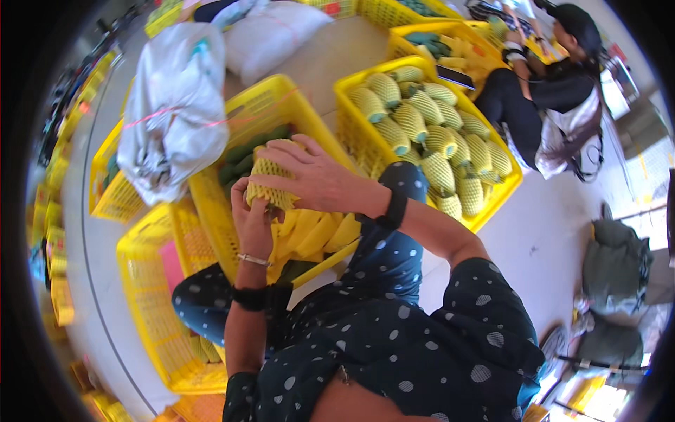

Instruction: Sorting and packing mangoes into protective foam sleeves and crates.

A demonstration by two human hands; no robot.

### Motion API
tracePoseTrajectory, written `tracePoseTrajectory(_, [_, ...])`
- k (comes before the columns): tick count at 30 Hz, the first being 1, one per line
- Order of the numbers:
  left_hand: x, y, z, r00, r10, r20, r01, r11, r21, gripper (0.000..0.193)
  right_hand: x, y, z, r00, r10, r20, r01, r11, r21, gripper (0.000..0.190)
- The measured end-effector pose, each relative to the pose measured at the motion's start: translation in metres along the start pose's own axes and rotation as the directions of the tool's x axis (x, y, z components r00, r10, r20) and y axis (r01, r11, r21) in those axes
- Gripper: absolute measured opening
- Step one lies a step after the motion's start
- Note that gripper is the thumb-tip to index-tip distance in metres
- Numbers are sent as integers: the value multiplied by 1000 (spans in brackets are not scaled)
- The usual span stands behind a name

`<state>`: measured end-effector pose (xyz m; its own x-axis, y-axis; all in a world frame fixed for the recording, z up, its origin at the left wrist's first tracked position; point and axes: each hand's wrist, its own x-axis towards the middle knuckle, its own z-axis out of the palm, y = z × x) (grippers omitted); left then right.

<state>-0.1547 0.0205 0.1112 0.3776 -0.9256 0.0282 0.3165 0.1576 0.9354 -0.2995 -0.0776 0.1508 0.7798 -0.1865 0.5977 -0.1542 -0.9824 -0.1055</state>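
Both my hands are on a fruit in a yellow foam net sleeve (271,179), above a yellow plastic crate (321,129). My left hand (253,219) grips its lower end, thumb on the net's edge. Spread over its top and near side is my right hand (327,176). The net hides almost all of the fruit. Dark green fruits (240,158) lie in the crate's far part. Nearer me is a pile of flat yellow sleeves (316,235), apparently unfilled foam nets.
Right of my knee stands a yellow crate (345,113) of netted fruits (437,171). A phone (456,77) rests by its far edge. A tied white sack (174,105) is at left, above another crate (140,295). A seated person (564,89) works at far right.
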Motion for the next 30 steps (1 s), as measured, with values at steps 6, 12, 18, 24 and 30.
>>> tracePoseTrajectory(6, [47, -32, 14, 964, -128, 232, 132, 991, 0, 41, -28, 93, -10, 962, 272, -30, -268, 959, 96, 64])
tracePoseTrajectory(12, [43, -113, -51, 880, -61, 471, -444, 244, 862, 55, -58, 283, -27, 498, 865, -60, -843, 467, -266, 72])
tracePoseTrajectory(18, [16, -139, -79, 866, -425, 264, -220, 152, 964, 53, -119, 402, 13, 225, 960, -166, -915, 149, -375, 82])
tracePoseTrajectory(24, [27, -109, -89, 906, -365, 213, -175, 136, 975, 36, -49, 369, 68, 740, 667, 88, -535, 662, -524, 33])
tracePoseTrajectory(30, [43, -35, -100, 936, -307, 171, -131, 145, 981, 30, 61, 215, 180, 833, -115, 541, -150, 894, 422, 24])
